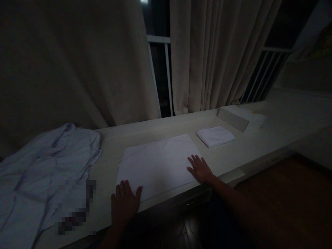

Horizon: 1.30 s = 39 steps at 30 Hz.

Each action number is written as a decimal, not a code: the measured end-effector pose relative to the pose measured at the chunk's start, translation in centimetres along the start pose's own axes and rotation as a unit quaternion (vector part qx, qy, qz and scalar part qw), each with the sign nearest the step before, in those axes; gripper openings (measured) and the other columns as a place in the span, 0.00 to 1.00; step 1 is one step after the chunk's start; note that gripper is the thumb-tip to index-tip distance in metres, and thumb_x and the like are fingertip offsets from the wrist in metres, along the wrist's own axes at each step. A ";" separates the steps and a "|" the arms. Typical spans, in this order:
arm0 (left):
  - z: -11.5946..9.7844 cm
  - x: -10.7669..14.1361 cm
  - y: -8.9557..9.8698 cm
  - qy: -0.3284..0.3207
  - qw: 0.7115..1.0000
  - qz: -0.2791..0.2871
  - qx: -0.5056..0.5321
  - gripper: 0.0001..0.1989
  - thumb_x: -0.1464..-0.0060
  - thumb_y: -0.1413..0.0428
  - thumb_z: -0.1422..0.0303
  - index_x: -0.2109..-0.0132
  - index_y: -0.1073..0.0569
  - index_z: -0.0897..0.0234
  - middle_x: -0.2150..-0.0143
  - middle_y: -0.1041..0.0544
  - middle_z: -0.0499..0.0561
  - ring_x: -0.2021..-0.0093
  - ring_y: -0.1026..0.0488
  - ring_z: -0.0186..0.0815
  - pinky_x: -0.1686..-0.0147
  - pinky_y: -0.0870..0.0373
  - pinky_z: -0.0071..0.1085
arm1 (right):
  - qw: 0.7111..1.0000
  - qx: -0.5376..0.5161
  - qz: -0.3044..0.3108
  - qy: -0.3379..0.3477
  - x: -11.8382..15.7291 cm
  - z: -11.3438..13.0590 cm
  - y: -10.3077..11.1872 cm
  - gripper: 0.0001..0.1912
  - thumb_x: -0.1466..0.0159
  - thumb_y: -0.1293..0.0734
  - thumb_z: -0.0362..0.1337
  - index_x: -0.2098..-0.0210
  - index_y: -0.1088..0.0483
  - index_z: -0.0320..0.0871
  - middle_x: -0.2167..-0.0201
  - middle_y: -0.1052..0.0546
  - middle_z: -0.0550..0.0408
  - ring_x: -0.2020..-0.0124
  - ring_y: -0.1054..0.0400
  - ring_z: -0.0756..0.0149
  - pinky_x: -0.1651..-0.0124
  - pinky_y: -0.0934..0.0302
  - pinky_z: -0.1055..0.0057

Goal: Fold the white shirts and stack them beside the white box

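A white cloth point(160, 162) lies spread flat in a rectangle on the pale desk top. At its near left corner rests my left hand point(126, 200), fingers extended and thumb apart. My right hand point(200, 168) lies flat with spread fingers on the cloth's right edge. Neither hand grips anything. Beyond my right hand sits a smaller folded white cloth point(215, 136), a neat pad with stacked layers.
A crumpled light shirt point(57, 159) covers the desk's left end, with a pixelated patch over part of it. An open-looking white box point(234, 117) stands at the back right. Curtains point(197, 55) hang behind the desk point(166, 126). A drawer handle point(192, 203) shows below the front edge.
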<state>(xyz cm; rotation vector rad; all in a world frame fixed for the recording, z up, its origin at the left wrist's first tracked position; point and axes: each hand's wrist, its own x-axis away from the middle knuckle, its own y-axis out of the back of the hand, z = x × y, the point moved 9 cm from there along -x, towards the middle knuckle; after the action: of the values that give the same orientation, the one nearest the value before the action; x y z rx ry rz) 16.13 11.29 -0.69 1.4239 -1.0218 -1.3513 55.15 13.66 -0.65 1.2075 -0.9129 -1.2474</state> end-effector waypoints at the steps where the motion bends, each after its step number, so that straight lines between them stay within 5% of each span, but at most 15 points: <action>1: 0.1 -0.1 -0.2 0.000 1.000 -0.005 -0.003 0.43 0.42 0.66 0.47 0.33 0.50 0.81 0.30 0.50 0.72 0.31 0.53 0.58 0.37 0.54 0.55 | 1.000 0.000 0.001 0.000 0.0 0.0 -0.1 0.37 0.32 0.57 0.61 0.30 0.56 0.49 0.29 0.56 0.51 0.29 0.66 0.52 0.32 0.68 0.48; 17: 0.4 0.1 -0.6 0.038 0.999 0.038 -0.009 0.46 0.44 0.67 0.45 0.34 0.46 0.82 0.31 0.47 0.72 0.32 0.50 0.60 0.39 0.53 0.59 | 1.000 0.007 0.001 0.011 0.1 -0.4 0.1 0.38 0.32 0.57 0.61 0.30 0.54 0.49 0.29 0.55 0.50 0.29 0.65 0.52 0.33 0.67 0.48; 26: -3.7 -5.7 -1.2 -0.128 0.991 0.027 0.022 0.41 0.42 0.65 0.46 0.33 0.45 0.72 0.29 0.51 0.65 0.29 0.55 0.53 0.35 0.55 0.50 | 1.000 0.025 -0.004 0.010 0.0 -0.2 0.0 0.37 0.31 0.57 0.60 0.30 0.54 0.48 0.29 0.54 0.49 0.29 0.64 0.51 0.33 0.66 0.47; 31: -4.8 -10.0 -2.5 -0.144 0.988 0.048 0.033 0.41 0.41 0.65 0.45 0.31 0.49 0.69 0.29 0.51 0.65 0.30 0.55 0.54 0.36 0.53 0.51 | 1.000 0.024 -0.009 0.012 -0.1 0.0 0.2 0.36 0.31 0.57 0.59 0.30 0.53 0.47 0.29 0.54 0.49 0.29 0.64 0.51 0.33 0.67 0.47; 39: -1.7 -17.3 -4.5 -0.129 0.990 0.057 -0.001 0.36 0.40 0.66 0.52 0.33 0.43 0.70 0.32 0.43 0.67 0.33 0.47 0.56 0.41 0.47 0.56 | 1.000 0.012 0.002 -0.004 -0.5 -0.1 0.5 0.35 0.31 0.56 0.58 0.30 0.54 0.48 0.29 0.56 0.52 0.29 0.66 0.52 0.32 0.68 0.49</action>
<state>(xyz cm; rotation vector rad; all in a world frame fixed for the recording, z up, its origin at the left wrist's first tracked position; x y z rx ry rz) 16.72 29.20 -0.57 1.1898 -1.2481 -1.4759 55.30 14.10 -0.16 1.2204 -0.9380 -1.2423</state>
